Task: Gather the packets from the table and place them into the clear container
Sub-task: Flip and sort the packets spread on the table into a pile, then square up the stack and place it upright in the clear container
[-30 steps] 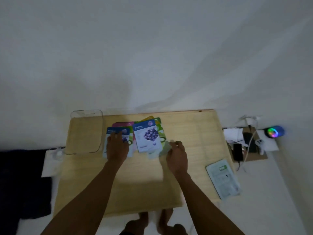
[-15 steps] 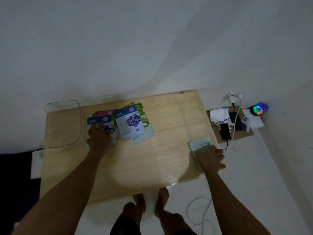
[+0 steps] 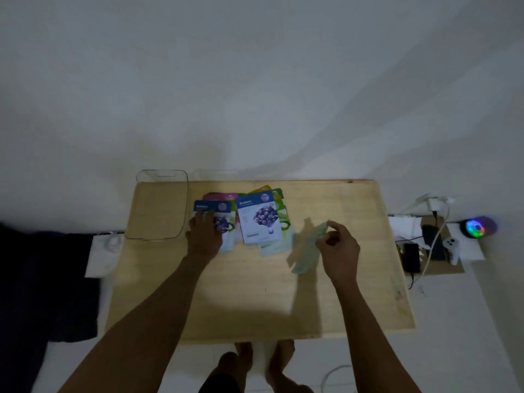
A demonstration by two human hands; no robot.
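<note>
Several packets lie fanned out at the back middle of the wooden table (image 3: 255, 302); the top one is a blue blueberry packet (image 3: 259, 218). My left hand (image 3: 204, 235) presses flat on a second blueberry packet (image 3: 224, 222) at the left of the pile. My right hand (image 3: 337, 245) holds a pale green packet (image 3: 307, 248) by its top edge, tilted and blurred, just right of the pile. The clear container (image 3: 161, 205) stands at the back left corner with nothing visible in it.
A low stand right of the table carries a phone (image 3: 411, 257), cables, a white controller (image 3: 451, 246) and a glowing speaker (image 3: 479, 228). Dark cloth (image 3: 42, 279) lies at the left. My bare feet (image 3: 263, 361) show below the table's front edge.
My right hand reached to the table's right edge, took the pale green packet and has carried it back toward the pile. My left hand stayed on the left blueberry packet.
</note>
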